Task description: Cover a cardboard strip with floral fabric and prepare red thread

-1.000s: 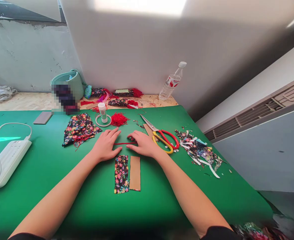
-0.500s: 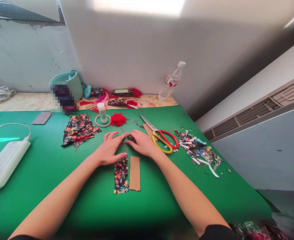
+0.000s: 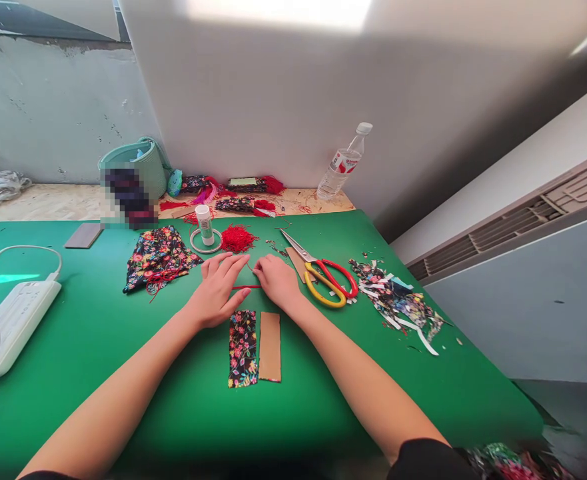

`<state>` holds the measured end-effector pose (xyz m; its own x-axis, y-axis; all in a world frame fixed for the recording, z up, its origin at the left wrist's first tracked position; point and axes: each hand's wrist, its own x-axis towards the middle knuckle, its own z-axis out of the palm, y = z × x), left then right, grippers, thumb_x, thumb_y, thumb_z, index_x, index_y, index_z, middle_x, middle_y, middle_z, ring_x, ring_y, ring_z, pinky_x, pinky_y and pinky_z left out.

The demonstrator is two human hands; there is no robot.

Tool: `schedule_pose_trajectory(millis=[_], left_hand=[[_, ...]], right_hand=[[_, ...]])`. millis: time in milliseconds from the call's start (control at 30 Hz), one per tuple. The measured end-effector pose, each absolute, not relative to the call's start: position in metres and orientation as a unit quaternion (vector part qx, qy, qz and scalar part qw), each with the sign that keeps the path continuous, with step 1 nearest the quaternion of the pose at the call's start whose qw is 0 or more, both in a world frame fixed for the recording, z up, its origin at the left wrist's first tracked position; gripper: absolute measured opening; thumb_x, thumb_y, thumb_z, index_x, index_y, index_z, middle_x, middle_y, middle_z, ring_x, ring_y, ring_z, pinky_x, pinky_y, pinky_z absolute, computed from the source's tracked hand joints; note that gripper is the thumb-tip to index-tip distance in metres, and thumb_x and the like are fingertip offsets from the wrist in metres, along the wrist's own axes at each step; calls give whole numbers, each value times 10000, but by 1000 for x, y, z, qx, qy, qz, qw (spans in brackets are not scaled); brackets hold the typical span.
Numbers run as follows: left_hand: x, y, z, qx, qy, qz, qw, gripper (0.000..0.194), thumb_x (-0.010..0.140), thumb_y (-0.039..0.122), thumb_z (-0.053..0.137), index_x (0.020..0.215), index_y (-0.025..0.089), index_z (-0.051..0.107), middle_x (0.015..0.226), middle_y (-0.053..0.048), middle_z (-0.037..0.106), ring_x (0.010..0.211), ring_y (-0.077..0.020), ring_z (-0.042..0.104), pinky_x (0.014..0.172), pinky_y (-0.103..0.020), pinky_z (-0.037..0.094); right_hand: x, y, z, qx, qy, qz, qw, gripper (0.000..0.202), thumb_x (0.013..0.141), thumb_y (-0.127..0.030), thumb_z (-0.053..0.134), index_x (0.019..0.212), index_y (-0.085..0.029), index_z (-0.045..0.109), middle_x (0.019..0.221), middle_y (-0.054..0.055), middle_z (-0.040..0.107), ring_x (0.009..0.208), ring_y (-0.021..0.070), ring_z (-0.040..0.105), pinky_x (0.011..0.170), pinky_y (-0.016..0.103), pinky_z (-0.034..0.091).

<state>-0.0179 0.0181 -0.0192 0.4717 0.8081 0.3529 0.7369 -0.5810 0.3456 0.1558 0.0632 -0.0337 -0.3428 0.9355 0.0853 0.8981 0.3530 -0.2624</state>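
Note:
My left hand (image 3: 217,290) lies over the green table with its fingers stretched and thumb apart, resting by one end of a red cord (image 3: 246,287). The cord runs straight across to my right hand (image 3: 277,283), whose fingers are closed in a pinch on a thin red thread (image 3: 250,265). The fingertips themselves are partly hidden. Just below the hands, a floral black fabric strip (image 3: 243,348) and a brown cardboard strip (image 3: 270,347) lie side by side with a narrow gap. Scissors (image 3: 318,265) with red and yellow handles sit right of my right hand.
Behind the hands are a red thread pile (image 3: 238,238), a glue stick (image 3: 204,225) inside a tape ring, and folded floral fabric (image 3: 158,260). Scraps (image 3: 398,300) are heaped at right. A bottle (image 3: 343,163) leans at the wall; a power strip (image 3: 18,327) lies left.
My hands have moved apart: the left fingers shifted slightly left and the right hand closed into a pinch. More of the red cord between them shows now.

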Motion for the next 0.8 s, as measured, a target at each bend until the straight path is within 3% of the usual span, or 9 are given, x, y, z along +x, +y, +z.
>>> schedule_pose_trajectory(millis=[100, 200, 333, 433, 567, 800], left_hand=[[-16, 18, -20, 854, 452, 245, 75, 499, 918, 350, 385, 1381, 169, 339, 1322, -131, 487, 1234, -271, 372, 1033, -444, 204], [-15, 19, -23, 851, 448, 257, 92, 474, 919, 269, 382, 1380, 175, 325, 1326, -142, 491, 1205, -256, 443, 1021, -455, 246], [-13, 21, -29, 843, 418, 287, 180, 517, 907, 171, 345, 1413, 193, 244, 1375, -142, 443, 1096, -194, 557, 995, -390, 370], [-12, 21, -34, 830, 402, 307, 233, 540, 896, 157, 355, 1419, 180, 223, 1389, -137, 430, 1138, -179, 544, 1009, -352, 406], [-12, 23, -37, 821, 412, 326, 224, 536, 880, 151, 395, 1401, 169, 267, 1343, -128, 496, 1238, -199, 479, 1050, -374, 386], [-20, 30, -37, 786, 462, 378, 162, 475, 848, 110, 453, 1316, 161, 389, 1139, -107, 631, 1082, -186, 593, 965, -370, 457]], right_hand=[[157, 63, -34, -549, -823, 75, 123, 115, 910, -179, 436, 902, -166, 550, 958, 143, 591, 906, 258, 552, 751, 361, 450], [161, 63, -32, -519, -821, 116, 206, 129, 904, -130, 402, 890, -169, 525, 937, 128, 583, 887, 236, 548, 775, 345, 453], [164, 58, -27, -446, -828, 178, 289, 124, 890, -126, 411, 871, -184, 520, 863, 86, 589, 820, 208, 565, 759, 320, 465], [162, 51, -24, -397, -844, 194, 305, 133, 891, -129, 414, 925, -180, 531, 887, 86, 606, 847, 203, 583, 785, 321, 472], [161, 46, -24, -344, -860, 183, 330, 135, 900, -141, 419, 941, -191, 537, 906, 77, 630, 865, 199, 597, 794, 332, 482], [173, 52, -21, -362, -845, 124, 373, 75, 875, -138, 469, 868, -187, 525, 801, 63, 618, 743, 186, 589, 689, 307, 487]])
